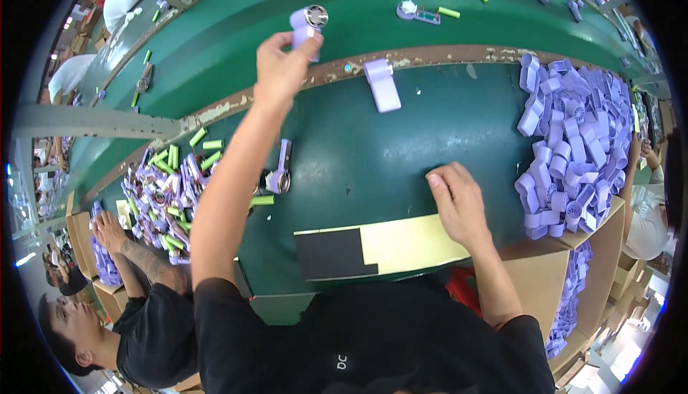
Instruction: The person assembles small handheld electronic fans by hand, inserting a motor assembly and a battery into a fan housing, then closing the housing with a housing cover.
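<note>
My left hand (281, 71) reaches over the far rim of the green bench, its fingers closed around a small light purple handheld fan (306, 30) with a round silver-and-dark head. My right hand (459, 204) hovers over or rests by the right end of a yellow sheet (408, 245); its fingers are loosely bent, the thumb apart, and nothing shows in it. Between the hands, near the far rim, lies a purple plastic casing (383, 87). A fan part (281, 169) with a dark round end lies left of the middle, near a green cylindrical battery (263, 200).
Purple casings (573, 143) are heaped at the right above a cardboard box (537, 283). At left lies a pile of fan parts and green batteries (161, 200), beside a co-worker's hands (109, 233). Beyond the rim, a green belt (365, 25) carries loose parts. A metal post (100, 123) juts in left.
</note>
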The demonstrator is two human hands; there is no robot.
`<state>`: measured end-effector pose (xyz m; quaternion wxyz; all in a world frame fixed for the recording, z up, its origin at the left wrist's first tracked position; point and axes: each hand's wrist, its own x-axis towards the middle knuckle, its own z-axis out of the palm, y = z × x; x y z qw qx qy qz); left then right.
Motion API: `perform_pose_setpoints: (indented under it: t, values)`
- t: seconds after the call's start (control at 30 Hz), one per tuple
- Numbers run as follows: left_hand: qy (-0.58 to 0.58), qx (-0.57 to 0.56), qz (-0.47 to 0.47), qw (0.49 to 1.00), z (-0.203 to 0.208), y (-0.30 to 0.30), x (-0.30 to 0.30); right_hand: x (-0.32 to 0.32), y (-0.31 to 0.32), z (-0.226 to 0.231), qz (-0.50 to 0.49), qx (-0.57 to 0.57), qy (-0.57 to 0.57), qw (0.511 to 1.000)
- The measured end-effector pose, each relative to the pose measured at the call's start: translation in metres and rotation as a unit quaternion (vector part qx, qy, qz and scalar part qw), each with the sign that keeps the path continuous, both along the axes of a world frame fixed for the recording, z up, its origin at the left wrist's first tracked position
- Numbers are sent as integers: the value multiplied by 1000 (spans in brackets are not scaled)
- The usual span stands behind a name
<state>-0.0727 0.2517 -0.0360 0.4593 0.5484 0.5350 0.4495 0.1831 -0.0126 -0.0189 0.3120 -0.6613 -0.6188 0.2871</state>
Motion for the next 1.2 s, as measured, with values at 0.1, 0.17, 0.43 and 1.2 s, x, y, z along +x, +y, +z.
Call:
perform_pose_setpoints:
  t: [0.1,0.17,0.43,1.2]
  values:
    - [285,61,99,951,-22,93,-11,-2,2,-8,0,18,-30,999]
    - [374,51,104,920,-30,142,-19,-4,6,-6,19,-10,-38,999]
    - [484,32,124,865,-31,214,3,-4,15,-7,32,-22,-63,997]
    - [588,140,-41,796,39,-204,-61,-78,48,16,264,83,-111,954]
